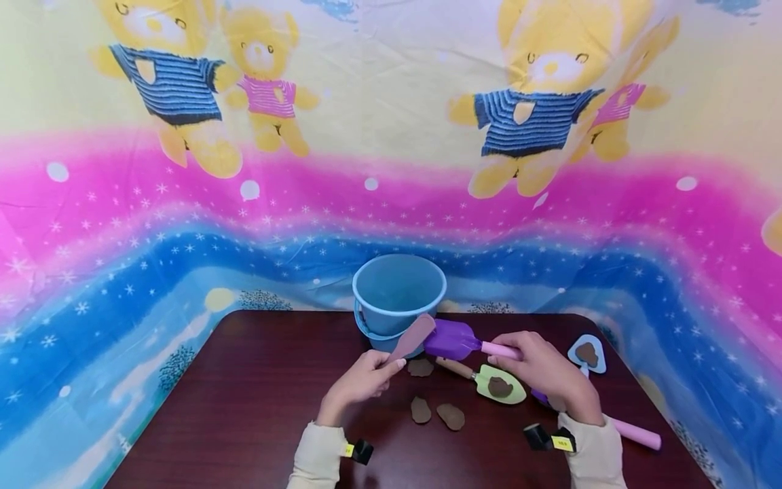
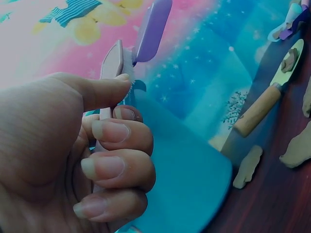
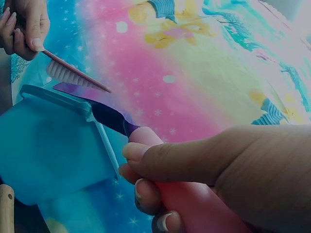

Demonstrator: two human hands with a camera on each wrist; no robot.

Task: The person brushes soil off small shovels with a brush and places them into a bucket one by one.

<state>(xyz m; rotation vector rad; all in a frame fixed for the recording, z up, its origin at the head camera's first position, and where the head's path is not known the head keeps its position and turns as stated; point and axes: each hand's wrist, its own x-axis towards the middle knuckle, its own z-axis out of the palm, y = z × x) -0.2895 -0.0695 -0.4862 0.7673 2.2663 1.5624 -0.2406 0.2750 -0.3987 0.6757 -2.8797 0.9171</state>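
Observation:
My left hand [image 1: 362,379] grips a pink brush [image 1: 417,335] by its handle. Pale bristles show under the brush head in both wrist views. With my right hand [image 1: 544,365] I hold a toy shovel with a purple blade [image 1: 452,339] by its pink handle [image 3: 187,199]. Brush head and blade meet or nearly meet above the front rim of a blue bucket [image 1: 400,319]; whether they touch I cannot tell. In the head view, the bucket's visible inside shows no contents.
Below the hands lies a green trowel [image 1: 510,392] bearing a brown lump [image 1: 500,386]. Flat brown pieces [image 1: 451,416] lie nearer the front. At right are a light-blue shovel [image 1: 601,361] with a brown lump and another pink handle [image 1: 638,433]. A printed cloth [image 1: 391,210] hangs behind the table [image 1: 244,394].

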